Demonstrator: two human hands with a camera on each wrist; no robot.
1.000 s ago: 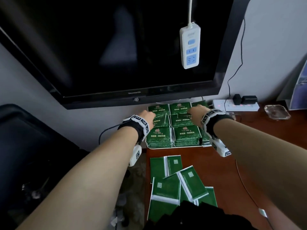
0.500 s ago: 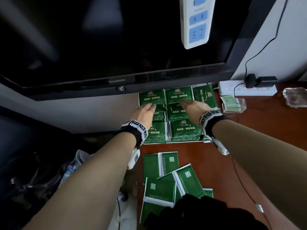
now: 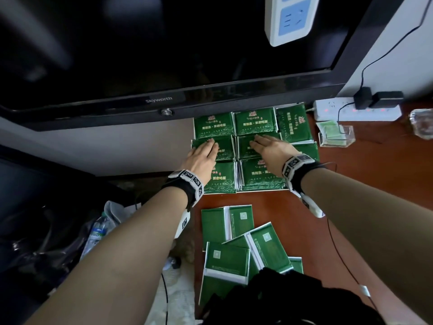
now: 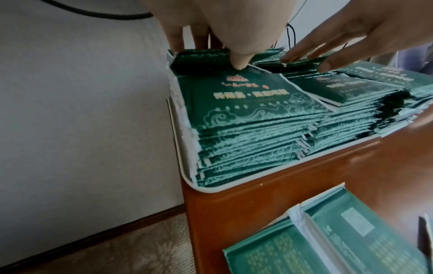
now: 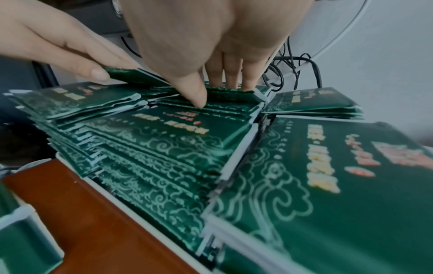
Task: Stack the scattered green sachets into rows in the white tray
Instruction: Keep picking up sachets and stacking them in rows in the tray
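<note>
Both hands lie flat, fingers straight, gripping nothing: the left hand and right hand press the middle-row stacked sachets in the white tray at the table's far left corner; loose sachets lie scattered near its front edge.

Head view: dim interior, with soft daylight entering from the upper right of the frame and falling on the wall; the television screen in the upper half is near black, carrying faint smeared reflections. Straight edges bow towards the corners through wide-angle distortion. Left wrist view: even, diffuse light; the left hand at the top is overexposed and unfocused. Right wrist view: the printed sachets at lower right are strongly blurred, and the right hand is soft.
</note>
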